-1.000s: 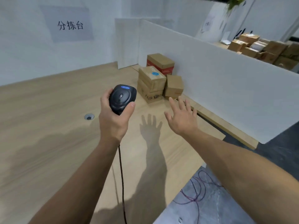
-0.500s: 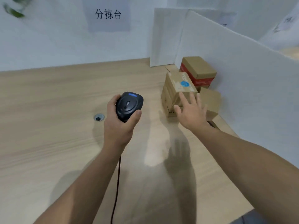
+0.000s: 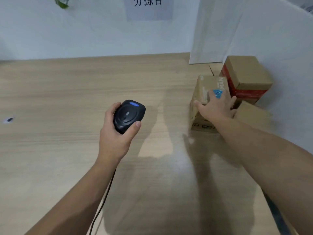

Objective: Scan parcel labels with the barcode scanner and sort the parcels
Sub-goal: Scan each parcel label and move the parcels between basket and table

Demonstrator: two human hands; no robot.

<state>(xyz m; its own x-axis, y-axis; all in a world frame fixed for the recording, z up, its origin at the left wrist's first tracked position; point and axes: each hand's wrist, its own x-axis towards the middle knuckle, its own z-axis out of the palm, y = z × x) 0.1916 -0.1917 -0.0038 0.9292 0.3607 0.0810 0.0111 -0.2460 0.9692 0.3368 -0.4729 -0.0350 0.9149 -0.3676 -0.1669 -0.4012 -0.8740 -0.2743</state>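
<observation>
My left hand (image 3: 115, 138) is closed around a black barcode scanner (image 3: 128, 116) with a blue light on top, held above the wooden table (image 3: 67, 99). Its cable (image 3: 101, 206) runs down past my forearm. To the right, my right hand (image 3: 216, 109) lies on top of a cardboard parcel with a blue sticker (image 3: 205, 85), thumb at its left edge and fingers over its right edge. This parcel sits on another carton (image 3: 199, 122). Behind stands a red-taped parcel (image 3: 245, 77); a smaller plain parcel (image 3: 254, 114) sits at the right, blurred.
A white partition (image 3: 279, 39) walls the table's right side directly behind the parcels. A paper sign (image 3: 149, 7) hangs on the back wall. A cable hole (image 3: 9, 119) sits in the table at far left.
My right hand has moved forward and right from mid-air onto the blue-sticker parcel. My head turned left and closer. The scanner stays in my left hand.
</observation>
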